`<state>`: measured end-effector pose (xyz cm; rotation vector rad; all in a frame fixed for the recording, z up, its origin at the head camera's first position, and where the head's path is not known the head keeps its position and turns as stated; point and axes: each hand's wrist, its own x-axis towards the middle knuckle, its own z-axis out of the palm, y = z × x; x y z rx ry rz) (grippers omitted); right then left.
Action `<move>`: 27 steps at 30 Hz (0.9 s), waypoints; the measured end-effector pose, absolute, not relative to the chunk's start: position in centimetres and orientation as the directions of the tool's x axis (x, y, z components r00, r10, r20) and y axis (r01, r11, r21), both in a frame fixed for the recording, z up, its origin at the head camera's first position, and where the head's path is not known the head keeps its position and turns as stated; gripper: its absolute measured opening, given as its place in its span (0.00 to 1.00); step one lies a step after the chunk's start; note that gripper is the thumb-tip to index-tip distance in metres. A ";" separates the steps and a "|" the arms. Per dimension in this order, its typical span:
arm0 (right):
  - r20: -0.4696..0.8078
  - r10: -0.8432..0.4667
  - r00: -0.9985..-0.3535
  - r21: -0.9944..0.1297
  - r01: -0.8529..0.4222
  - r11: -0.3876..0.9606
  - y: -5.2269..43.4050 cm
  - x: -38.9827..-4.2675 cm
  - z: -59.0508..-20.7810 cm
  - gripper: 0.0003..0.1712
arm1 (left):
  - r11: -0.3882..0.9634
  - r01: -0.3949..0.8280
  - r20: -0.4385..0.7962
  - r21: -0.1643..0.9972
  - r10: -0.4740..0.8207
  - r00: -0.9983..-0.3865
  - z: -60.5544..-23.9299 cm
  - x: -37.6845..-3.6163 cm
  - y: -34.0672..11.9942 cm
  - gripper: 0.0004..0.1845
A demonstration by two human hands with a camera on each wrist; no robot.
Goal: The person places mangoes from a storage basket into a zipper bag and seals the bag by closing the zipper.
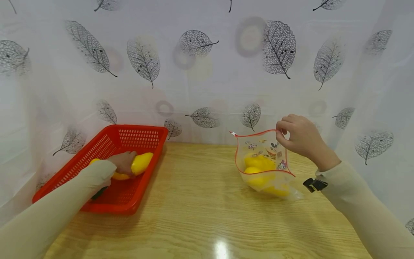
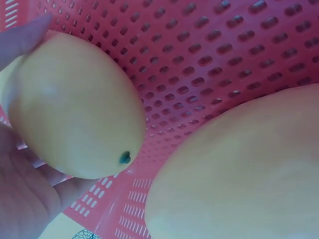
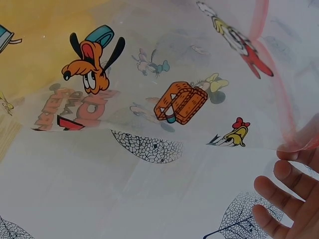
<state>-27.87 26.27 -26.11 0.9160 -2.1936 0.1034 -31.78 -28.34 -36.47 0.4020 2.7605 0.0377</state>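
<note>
Inside the red basket on the left, my left hand (image 1: 122,162) grips a yellow mango (image 1: 142,163). The left wrist view shows this smooth mango (image 2: 77,104) with a small dark stem nub, thumb over its top and fingers beneath. Another yellow mango (image 2: 244,169) lies close beside it. On the right, my right hand (image 1: 299,138) pinches the red-edged rim of a clear zip bag (image 1: 271,144) printed with cartoon figures. The bag's mouth gapes, and several yellow fruits (image 1: 258,171) lie in it. In the right wrist view, thumb and forefinger meet at the bag's edge, other fingers spread.
The red basket (image 1: 137,196) has slotted walls and stands on the wooden table (image 1: 194,201). A dark green thing (image 1: 98,193) shows in it under my left sleeve. A white zip slider (image 1: 233,133) sits at the bag's left corner. Behind hangs a leaf-print curtain (image 1: 207,86).
</note>
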 end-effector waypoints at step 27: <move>0.671 -0.584 -0.456 0.198 -0.649 0.735 26.0 -27.9 -26.2 0.08 | 0.964 0.266 -0.267 0.007 0.258 -0.928 -36.2 -32.1 -28.5 0.47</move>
